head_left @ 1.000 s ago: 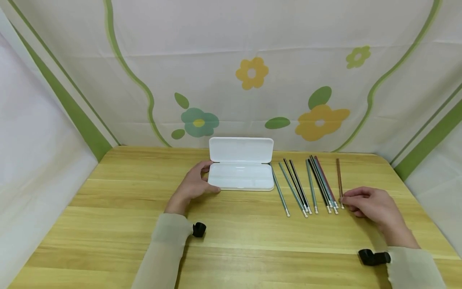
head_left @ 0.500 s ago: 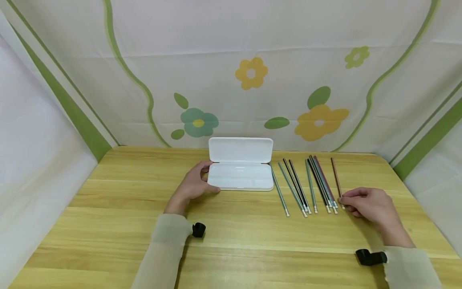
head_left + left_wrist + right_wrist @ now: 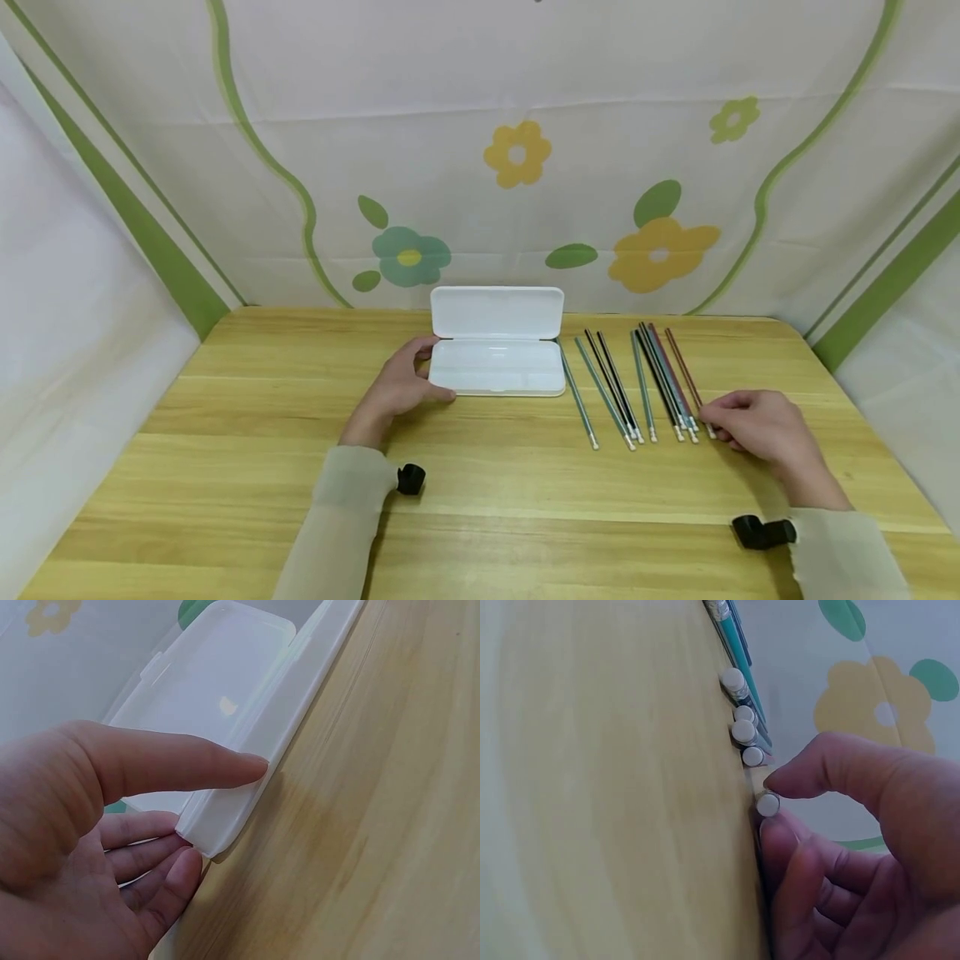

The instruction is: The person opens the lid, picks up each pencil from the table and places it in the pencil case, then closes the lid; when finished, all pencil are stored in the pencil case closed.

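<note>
A white pencil case stands at the back of the table with its lid raised and its tray bare. My left hand holds its left end; in the left wrist view the thumb lies along the front wall, fingers behind the end. My right hand pinches a reddish-brown pencil near its eraser end. Up close, that white eraser sits between thumb and forefinger. Left of it lies a bunch of black, teal and red pencils, erasers toward me.
Between that bunch and the case lie more pencils, including a teal one and a black one. Another teal pencil rests against the case's right side. A flower-printed cloth hangs behind the wooden table.
The reddish-brown pencil's far tip has swung left toward the bunch, with my right hand shifting slightly left. My left hand stays at the pencil case.
</note>
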